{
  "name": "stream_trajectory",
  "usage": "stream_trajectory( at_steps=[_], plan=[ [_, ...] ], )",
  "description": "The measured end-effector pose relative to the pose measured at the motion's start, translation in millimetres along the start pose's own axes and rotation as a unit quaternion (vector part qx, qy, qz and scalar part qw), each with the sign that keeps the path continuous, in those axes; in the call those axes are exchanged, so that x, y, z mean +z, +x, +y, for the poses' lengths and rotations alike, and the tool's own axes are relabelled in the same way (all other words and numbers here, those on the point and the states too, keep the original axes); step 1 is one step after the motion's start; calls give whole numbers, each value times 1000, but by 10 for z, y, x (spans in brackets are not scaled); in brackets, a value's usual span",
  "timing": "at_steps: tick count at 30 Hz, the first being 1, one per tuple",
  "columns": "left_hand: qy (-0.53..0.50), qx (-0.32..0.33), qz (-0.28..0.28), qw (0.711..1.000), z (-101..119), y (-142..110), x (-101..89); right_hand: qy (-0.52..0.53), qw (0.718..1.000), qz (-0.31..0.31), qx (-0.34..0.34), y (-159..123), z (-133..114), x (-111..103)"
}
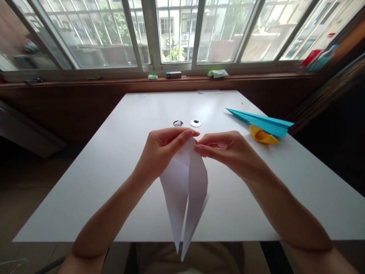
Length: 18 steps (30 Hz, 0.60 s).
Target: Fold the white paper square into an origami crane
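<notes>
A folded sheet of white paper (178, 182) hangs between my hands above the table, its narrow end up and two long points hanging down past the front edge. My left hand (168, 144) pinches the top of the paper between thumb and fingers. On the other side, my right hand (221, 146) pinches the paper's upper right edge, close to the left fingertips. The fingertips hide part of the folded top.
The white table (94, 182) bears a blue paper plane (259, 122), a yellow paper boat (262, 135) and two round openings (195, 123). Behind it, small packets and a box (173, 75) lie on the window sill (114, 80).
</notes>
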<state>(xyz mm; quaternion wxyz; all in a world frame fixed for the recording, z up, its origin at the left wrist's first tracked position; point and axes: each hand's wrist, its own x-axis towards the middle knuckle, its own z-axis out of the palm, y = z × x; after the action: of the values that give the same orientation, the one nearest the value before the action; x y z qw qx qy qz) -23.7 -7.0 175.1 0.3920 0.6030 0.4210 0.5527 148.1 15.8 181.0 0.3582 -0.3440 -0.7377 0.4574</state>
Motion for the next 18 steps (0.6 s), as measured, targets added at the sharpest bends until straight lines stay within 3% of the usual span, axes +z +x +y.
stream_trajectory(
  at_steps=[9,13,18],
  plan=[
    [-45,-18,-57,997,67,15,-7,-40,998,42,-14,-54,-102,-93],
    [-25,-59,-104,993,78,28,-45,-30,996,85,-26,-91,-149,-174],
    [-34,-79,-96,992,108,4,-26,-45,992,113,-46,-106,-155,-216]
  ],
)
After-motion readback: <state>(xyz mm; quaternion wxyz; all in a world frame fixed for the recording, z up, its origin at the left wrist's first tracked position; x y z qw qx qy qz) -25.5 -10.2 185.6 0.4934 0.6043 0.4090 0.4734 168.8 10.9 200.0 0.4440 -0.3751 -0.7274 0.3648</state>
